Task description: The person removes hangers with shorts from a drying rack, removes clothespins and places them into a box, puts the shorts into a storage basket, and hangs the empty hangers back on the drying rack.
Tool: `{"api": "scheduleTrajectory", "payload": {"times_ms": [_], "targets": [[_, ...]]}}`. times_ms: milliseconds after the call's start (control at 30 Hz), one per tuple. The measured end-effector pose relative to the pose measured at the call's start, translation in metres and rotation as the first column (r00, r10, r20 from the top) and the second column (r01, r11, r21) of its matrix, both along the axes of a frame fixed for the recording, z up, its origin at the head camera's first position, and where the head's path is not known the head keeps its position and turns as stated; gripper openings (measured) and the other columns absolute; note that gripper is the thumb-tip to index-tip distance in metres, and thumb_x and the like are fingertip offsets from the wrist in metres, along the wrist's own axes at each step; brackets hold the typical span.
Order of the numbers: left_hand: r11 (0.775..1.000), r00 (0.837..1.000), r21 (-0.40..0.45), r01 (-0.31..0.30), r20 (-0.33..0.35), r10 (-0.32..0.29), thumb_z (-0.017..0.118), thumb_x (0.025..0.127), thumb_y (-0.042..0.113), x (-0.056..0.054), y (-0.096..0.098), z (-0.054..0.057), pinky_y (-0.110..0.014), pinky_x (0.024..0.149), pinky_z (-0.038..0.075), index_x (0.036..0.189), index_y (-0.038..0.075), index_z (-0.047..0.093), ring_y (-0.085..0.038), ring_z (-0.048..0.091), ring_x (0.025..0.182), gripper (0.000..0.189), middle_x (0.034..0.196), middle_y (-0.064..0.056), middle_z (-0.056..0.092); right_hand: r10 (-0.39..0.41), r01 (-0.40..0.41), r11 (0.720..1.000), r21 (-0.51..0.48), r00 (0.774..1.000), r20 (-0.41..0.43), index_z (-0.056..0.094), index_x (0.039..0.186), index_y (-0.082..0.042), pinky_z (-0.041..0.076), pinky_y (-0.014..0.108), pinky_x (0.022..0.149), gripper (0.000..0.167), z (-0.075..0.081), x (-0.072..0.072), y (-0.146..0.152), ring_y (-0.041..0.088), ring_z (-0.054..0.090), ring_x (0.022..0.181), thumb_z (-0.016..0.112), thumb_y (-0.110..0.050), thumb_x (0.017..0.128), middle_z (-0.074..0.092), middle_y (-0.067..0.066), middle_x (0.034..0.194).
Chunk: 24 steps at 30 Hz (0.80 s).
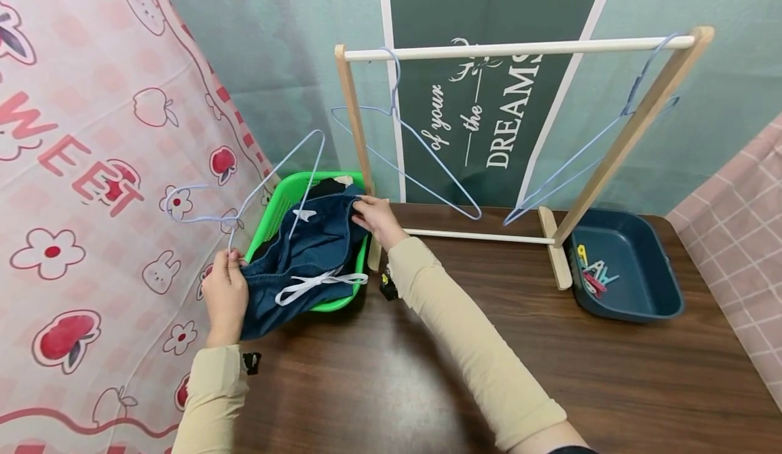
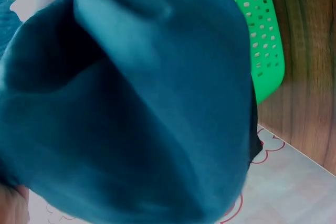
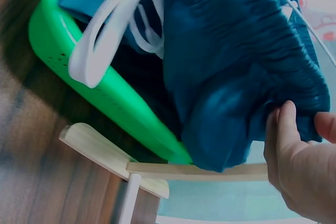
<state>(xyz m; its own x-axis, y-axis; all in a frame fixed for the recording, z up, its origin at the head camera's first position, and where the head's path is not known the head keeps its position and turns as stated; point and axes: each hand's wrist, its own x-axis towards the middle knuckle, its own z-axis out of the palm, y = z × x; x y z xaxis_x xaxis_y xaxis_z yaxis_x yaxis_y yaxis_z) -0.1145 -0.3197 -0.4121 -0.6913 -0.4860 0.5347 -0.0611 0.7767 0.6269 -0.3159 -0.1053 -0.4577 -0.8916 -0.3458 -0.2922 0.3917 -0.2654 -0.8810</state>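
Dark blue shorts (image 1: 318,237) with a white drawstring bow (image 1: 318,281) are stretched between both hands over a green basket (image 1: 271,213). The left hand (image 1: 225,294) grips one side of the waistband along with a light blue wire hanger (image 1: 277,168). Part of that hanger dips into the waist opening, and its hook points left. At the other side of the waistband, the right hand (image 1: 380,220) pinches the fabric between thumb and fingers, seen closely in the right wrist view. Blue cloth (image 2: 157,103) fills most of the left wrist view, hiding nearly all of the left hand.
A wooden rack with a white top bar (image 1: 519,48) stands behind, carrying a hanger (image 1: 436,159) near its left end and another (image 1: 565,159) at the right. A dark blue basin (image 1: 650,264) with several clothespins (image 1: 595,277) sits right of it. A patterned curtain (image 1: 122,250) borders the left.
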Motion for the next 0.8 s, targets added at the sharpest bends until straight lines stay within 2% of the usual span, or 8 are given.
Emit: {"api": "scheduleTrajectory", "payload": {"times_ms": [100, 200, 267, 300, 400, 467, 667, 800], "targets": [[0.999, 0.999, 0.018, -0.034, -0.003, 0.034, 0.044, 0.102, 0.022, -0.003, 0.002, 0.001, -0.054, 0.08, 0.041, 0.095, -0.002, 0.06, -0.044, 0.061, 0.083, 0.03, 0.084, -0.023, 0.067, 0.05, -0.05, 0.997, 0.066, 0.999, 0.006, 0.05, 0.138, -0.008, 0.05, 0.027, 0.097, 0.043, 0.031, 0.029, 0.003, 0.02, 0.058, 0.119, 0.056, -0.013, 0.096, 0.048, 0.011, 0.141], [0.998, 0.999, 0.033, -0.052, 0.017, 0.051, 0.042, 0.102, 0.024, -0.008, 0.007, 0.004, -0.053, 0.079, 0.041, 0.097, -0.002, 0.06, -0.044, 0.06, 0.083, 0.032, 0.087, -0.023, 0.067, 0.123, -0.123, 0.988, 0.098, 0.992, 0.014, 0.053, 0.135, -0.013, 0.052, 0.027, 0.093, 0.04, -0.007, 0.007, -0.008, 0.019, 0.061, 0.112, 0.059, -0.018, 0.095, 0.051, 0.006, 0.138], [0.998, 0.998, 0.042, -0.053, 0.037, 0.051, 0.042, 0.102, 0.025, -0.012, 0.01, 0.007, -0.053, 0.078, 0.041, 0.098, -0.002, 0.06, -0.044, 0.06, 0.083, 0.032, 0.088, -0.024, 0.066, 0.155, -0.16, 0.978, 0.135, 0.987, 0.048, 0.053, 0.136, -0.014, 0.05, 0.031, 0.098, 0.039, -0.02, 0.0, -0.014, 0.022, 0.058, 0.118, 0.055, -0.018, 0.097, 0.048, 0.005, 0.142], [0.998, 0.997, 0.045, -0.054, 0.054, 0.052, 0.041, 0.103, 0.025, -0.014, 0.011, 0.008, -0.053, 0.078, 0.042, 0.099, -0.001, 0.06, -0.043, 0.06, 0.083, 0.033, 0.089, -0.023, 0.066, 0.178, -0.182, 0.974, 0.132, 0.983, 0.045, 0.055, 0.133, -0.016, 0.051, 0.03, 0.096, 0.037, -0.038, -0.011, -0.018, 0.021, 0.059, 0.115, 0.057, -0.021, 0.096, 0.049, 0.003, 0.141], [0.998, 0.995, 0.052, -0.047, 0.095, 0.042, 0.04, 0.103, 0.024, -0.023, 0.016, 0.011, -0.053, 0.079, 0.043, 0.101, -0.002, 0.06, -0.043, 0.06, 0.085, 0.032, 0.091, -0.024, 0.067, 0.218, -0.218, 0.964, 0.149, 0.976, 0.02, 0.057, 0.131, -0.016, 0.052, 0.028, 0.092, 0.037, -0.055, -0.017, -0.018, 0.02, 0.06, 0.114, 0.059, -0.024, 0.095, 0.049, 0.004, 0.141], [0.998, 0.992, 0.051, -0.042, 0.123, 0.036, 0.039, 0.103, 0.024, -0.029, 0.018, 0.013, -0.054, 0.079, 0.044, 0.103, -0.001, 0.061, -0.044, 0.061, 0.086, 0.033, 0.093, -0.024, 0.067, 0.234, -0.233, 0.956, 0.181, 0.972, 0.018, 0.055, 0.132, -0.014, 0.05, 0.029, 0.096, 0.038, -0.041, -0.005, -0.012, 0.02, 0.057, 0.119, 0.057, -0.023, 0.096, 0.047, 0.005, 0.144], [0.999, 0.986, 0.046, -0.015, 0.168, 0.007, 0.036, 0.104, 0.027, -0.046, 0.022, 0.019, -0.054, 0.079, 0.045, 0.108, -0.001, 0.062, -0.044, 0.061, 0.086, 0.038, 0.094, -0.024, 0.068, 0.293, -0.283, 0.897, 0.339, 0.956, 0.023, 0.04, 0.142, 0.001, 0.036, 0.039, 0.112, 0.042, 0.054, 0.058, 0.018, 0.032, 0.04, 0.137, 0.042, -0.011, 0.102, 0.036, 0.017, 0.152], [0.998, 0.982, 0.063, -0.014, 0.187, 0.002, 0.035, 0.104, 0.03, -0.053, 0.025, 0.02, -0.053, 0.078, 0.044, 0.112, 0.0, 0.06, -0.044, 0.059, 0.086, 0.04, 0.094, -0.024, 0.067, 0.348, -0.317, 0.864, 0.39, 0.937, -0.01, 0.041, 0.14, 0.007, 0.036, 0.04, 0.112, 0.041, 0.079, 0.074, 0.038, 0.036, 0.041, 0.136, 0.04, -0.008, 0.101, 0.039, 0.024, 0.148]]}}
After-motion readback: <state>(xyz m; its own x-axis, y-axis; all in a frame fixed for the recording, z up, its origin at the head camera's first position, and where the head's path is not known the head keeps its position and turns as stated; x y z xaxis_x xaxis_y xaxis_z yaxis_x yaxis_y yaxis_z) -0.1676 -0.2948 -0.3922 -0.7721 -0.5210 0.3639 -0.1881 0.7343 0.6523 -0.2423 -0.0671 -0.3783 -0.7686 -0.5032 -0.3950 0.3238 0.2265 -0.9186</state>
